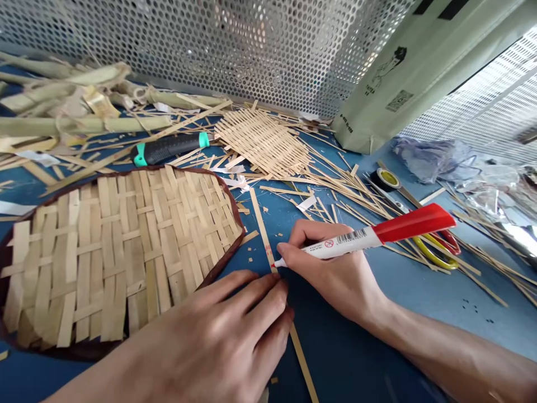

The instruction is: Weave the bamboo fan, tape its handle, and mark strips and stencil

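My right hand (331,268) is closed around a red-capped white marker (369,235), whose red tip touches a thin bamboo strip (264,235) lying on the blue table (419,291). A red mark shows on the strip by the tip. My left hand (218,336) lies flat with its fingers stretched out, pressing the same strip down just below the marker tip. To the left of both hands lies a woven bamboo mat with a dark edge (113,252).
A smaller woven bamboo piece (264,140) lies farther back among loose strips. A black-and-teal handled knife (168,148) lies at the back left near bamboo stalks (62,101). Yellow-handled scissors (436,252), a tape roll (388,179) and a paper bag (403,84) are on the right.
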The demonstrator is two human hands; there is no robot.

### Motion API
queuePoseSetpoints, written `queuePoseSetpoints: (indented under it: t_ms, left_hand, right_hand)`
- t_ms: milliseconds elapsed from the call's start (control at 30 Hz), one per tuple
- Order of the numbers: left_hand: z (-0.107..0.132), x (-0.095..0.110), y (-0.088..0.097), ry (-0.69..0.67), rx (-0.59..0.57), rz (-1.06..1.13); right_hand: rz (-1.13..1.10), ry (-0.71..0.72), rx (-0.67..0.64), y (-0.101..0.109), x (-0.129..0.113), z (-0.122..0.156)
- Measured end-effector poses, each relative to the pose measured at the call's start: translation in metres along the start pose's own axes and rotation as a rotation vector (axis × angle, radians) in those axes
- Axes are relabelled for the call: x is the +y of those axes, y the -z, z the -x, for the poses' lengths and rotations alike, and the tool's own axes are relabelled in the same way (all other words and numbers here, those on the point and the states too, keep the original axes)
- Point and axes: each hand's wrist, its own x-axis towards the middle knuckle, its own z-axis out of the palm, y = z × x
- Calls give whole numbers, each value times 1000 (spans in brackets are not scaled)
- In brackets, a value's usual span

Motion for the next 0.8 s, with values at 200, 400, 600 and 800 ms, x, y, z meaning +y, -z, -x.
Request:
queuePoseSetpoints:
  t_ms: [200, 400, 600, 800]
  left_hand:
    - [-2, -1, 3, 1, -7, 28]
    - [-1, 0, 4, 5, 22, 23]
    - [-2, -1, 3, 3, 12, 40]
    - [-4, -2, 4, 16, -5, 65]
  right_hand:
    - [2, 14, 16, 2, -1, 0]
    - [2, 3, 2, 1, 2, 0]
    - [1, -1, 12, 0, 2, 1]
    - [-1, -1, 43, 1, -1, 0]
